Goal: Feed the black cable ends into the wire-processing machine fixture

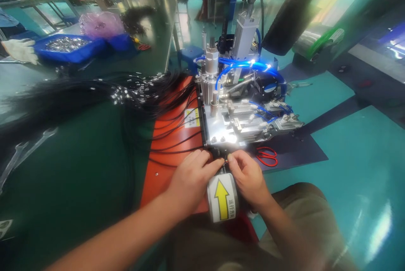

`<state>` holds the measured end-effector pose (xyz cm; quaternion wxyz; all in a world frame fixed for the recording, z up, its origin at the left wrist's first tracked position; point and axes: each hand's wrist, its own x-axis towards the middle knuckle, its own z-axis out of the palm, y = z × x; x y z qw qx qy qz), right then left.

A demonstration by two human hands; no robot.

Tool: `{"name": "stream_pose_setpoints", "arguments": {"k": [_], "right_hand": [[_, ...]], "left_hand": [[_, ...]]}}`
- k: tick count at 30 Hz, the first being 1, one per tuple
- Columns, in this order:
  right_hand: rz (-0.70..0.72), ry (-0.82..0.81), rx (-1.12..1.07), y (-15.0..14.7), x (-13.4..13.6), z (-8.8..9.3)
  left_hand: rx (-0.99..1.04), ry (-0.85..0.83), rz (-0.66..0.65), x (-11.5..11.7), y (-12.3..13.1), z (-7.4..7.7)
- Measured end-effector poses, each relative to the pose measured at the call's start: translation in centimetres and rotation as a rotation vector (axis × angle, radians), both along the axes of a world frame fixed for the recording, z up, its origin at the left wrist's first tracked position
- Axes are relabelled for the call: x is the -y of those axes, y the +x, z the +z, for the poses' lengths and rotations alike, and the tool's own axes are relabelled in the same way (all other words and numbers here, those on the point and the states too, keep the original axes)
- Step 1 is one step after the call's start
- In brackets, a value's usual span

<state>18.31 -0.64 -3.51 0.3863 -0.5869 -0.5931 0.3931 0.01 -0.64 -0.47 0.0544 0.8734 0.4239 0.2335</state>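
My left hand [194, 176] and my right hand [248, 176] meet at the near edge of a metal machine [218, 127] with pneumatic cylinders. Their fingertips pinch close together around a tiny piece that is too small to name. Just below the fingers sits a round white cover [211, 199] bearing a yellow arrow. Thin black cables [177, 150] run across the orange plate [171, 182] to the machine's left side, near my left hand. Beyond my right hand lie red-handled scissors [267, 157].
A thick bundle of black cables with shiny ends [136, 89] spreads over the green bench to the left. Two wrenches [28, 153] lie there too. Farther back are a blue tray [71, 53] of metal parts and a person's gloved hand [20, 50]. Blue hoses [249, 65] arch over the machine.
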Motion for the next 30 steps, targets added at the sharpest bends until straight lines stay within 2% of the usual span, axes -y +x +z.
{"name": "stream_pose_setpoints", "arguments": {"k": [4, 12, 20, 27, 30], "right_hand": [[0.007, -0.006, 0.009, 0.0, 0.0, 0.1], [0.031, 0.016, 0.069, 0.1, -0.2, 0.2], [0.04, 0.042, 0.096, 0.0, -0.2, 0.1], [0.076, -0.121, 0.022, 1.1, -0.3, 0.7], [0.13, -0.137, 0.016, 1.4, -0.3, 1.0]], "left_hand": [[-0.047, 0.01, -0.022, 0.0, -0.1, -0.1], [-0.184, 0.023, -0.106, -0.2, -0.3, 0.7], [-0.2, 0.023, -0.132, -0.5, -0.3, 0.5], [-0.197, 0.041, -0.123, -0.5, -0.4, 0.4], [-0.176, 0.053, -0.117, -0.5, -0.5, 0.3]]}}
